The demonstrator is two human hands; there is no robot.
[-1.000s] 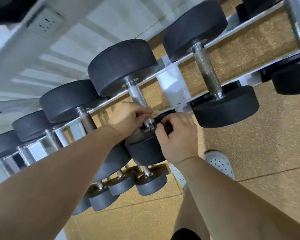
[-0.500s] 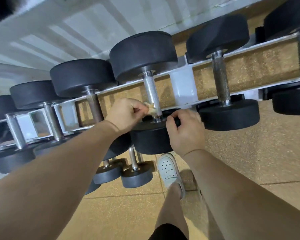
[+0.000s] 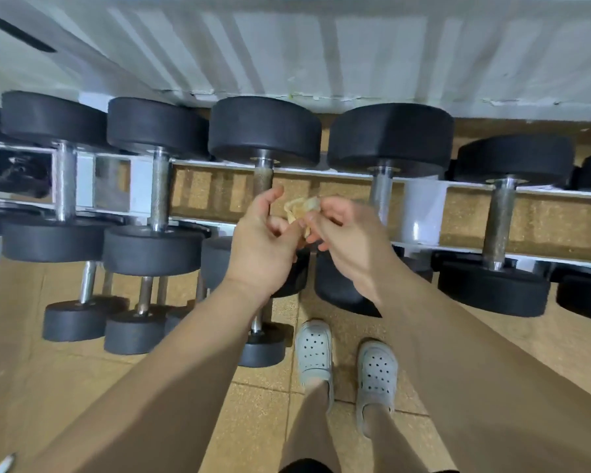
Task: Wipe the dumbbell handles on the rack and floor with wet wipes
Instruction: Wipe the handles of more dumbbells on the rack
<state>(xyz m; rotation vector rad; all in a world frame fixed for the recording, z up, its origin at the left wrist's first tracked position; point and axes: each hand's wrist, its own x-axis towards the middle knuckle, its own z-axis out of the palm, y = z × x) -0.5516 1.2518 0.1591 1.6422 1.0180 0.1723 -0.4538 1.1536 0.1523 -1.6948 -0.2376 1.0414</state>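
One crumpled wet wipe (image 3: 301, 208), judged limp and light, was pinched by its edge in the right grip (image 3: 350, 238) before the dumbbell handle (image 3: 263, 177); left grip (image 3: 263, 247) loosely spread.

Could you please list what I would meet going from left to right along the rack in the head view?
Smooth chrome handle → knurled handle → left hand → wet wipe → right hand → tarnished handle.

Crumpled, yellowed wipe (image 3: 300, 210) up in air, just right of knurled mid dumbbell handle (image 3: 263, 180) lying across rack (image 3: 423, 213).
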